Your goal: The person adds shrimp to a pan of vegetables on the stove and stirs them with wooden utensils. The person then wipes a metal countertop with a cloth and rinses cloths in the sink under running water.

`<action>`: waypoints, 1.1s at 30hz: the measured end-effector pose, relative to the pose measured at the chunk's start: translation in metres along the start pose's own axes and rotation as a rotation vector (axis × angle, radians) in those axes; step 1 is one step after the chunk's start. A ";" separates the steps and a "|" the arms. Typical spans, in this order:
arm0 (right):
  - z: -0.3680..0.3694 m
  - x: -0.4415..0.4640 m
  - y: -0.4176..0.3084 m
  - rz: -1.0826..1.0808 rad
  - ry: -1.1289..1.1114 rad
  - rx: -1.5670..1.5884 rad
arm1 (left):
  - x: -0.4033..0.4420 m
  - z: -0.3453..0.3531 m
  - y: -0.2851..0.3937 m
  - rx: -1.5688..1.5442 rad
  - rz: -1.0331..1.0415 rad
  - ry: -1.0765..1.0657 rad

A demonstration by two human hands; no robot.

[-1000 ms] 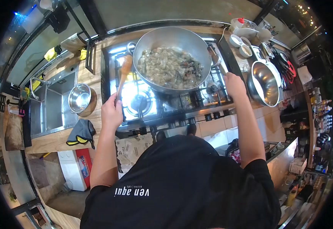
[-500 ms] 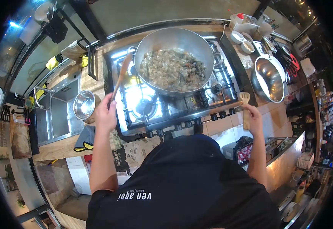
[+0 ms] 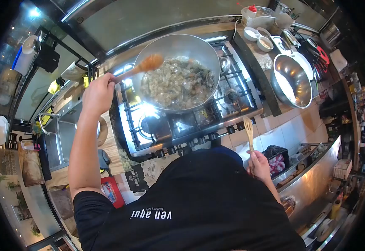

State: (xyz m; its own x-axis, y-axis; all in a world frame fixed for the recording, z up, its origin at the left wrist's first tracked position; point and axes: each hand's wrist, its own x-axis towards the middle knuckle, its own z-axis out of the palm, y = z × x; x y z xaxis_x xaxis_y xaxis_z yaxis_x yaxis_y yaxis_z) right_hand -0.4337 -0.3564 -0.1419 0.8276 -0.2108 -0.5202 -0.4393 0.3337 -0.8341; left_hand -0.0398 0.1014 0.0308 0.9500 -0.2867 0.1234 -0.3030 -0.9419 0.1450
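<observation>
My left hand [image 3: 98,94] is closed round the handle of a wooden spoon [image 3: 149,62], whose blurred head hangs over the left side of a large metal pan [image 3: 178,44]. Inside the pan lies a heap of wet, greyish, glistening food [image 3: 176,83], darker toward the right; its exact kind is unclear. The pan rests on a gas stove [image 3: 182,129]. Low on the right, close to my body, my right hand [image 3: 258,164] grips a slotted wooden spatula [image 3: 249,131] by its handle, with the slotted end pointing up toward the stove front.
A steel mixing bowl [image 3: 292,81] sits right of the stove, with small white bowls [image 3: 265,44] behind it. On the left is a sink [image 3: 69,129] with a faucet [image 3: 48,119]. Black stove knobs [image 3: 191,144] line the front edge. A dark-lined bin [image 3: 276,159] stands at right.
My left hand has risen and swung the wooden spoon from beside the pan to over it. My right hand has drawn the spatula down and left, toward my body.
</observation>
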 end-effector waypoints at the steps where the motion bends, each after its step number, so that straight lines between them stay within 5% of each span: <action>1: -0.007 0.001 -0.005 0.121 -0.012 -0.172 | 0.009 -0.001 -0.001 0.001 0.002 0.001; 7: -0.012 0.031 -0.151 -0.102 -0.036 -0.376 | 0.043 -0.026 0.028 0.316 0.106 -0.190; 9: 0.012 0.038 -0.237 -0.145 -0.183 -0.824 | 0.055 -0.042 0.050 0.354 0.108 -0.249; 12: 0.033 0.090 -0.297 -0.529 -0.227 -1.379 | 0.086 -0.040 0.051 0.612 0.246 -0.193; 19: 0.202 0.198 -0.384 -0.322 -0.328 -2.207 | 0.141 -0.033 0.108 0.860 0.203 -0.295; 21: 0.244 0.212 -0.373 -0.494 -0.266 -2.690 | 0.158 0.001 0.098 0.924 0.242 -0.327; 27: 0.283 0.263 -0.291 -0.228 -0.189 -2.477 | 0.152 0.084 0.080 0.816 0.245 -0.328; 33: 0.259 0.292 -0.266 -0.393 -0.351 -2.392 | 0.144 0.089 0.066 0.685 0.274 -0.247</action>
State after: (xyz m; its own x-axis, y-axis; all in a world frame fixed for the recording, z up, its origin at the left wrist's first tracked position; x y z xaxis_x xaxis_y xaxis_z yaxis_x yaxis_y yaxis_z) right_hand 0.0157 -0.2689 -0.0245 0.8248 0.1939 -0.5311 0.4084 -0.8540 0.3223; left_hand 0.0839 -0.0175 -0.0290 0.8614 -0.4799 -0.1665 -0.4921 -0.7071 -0.5078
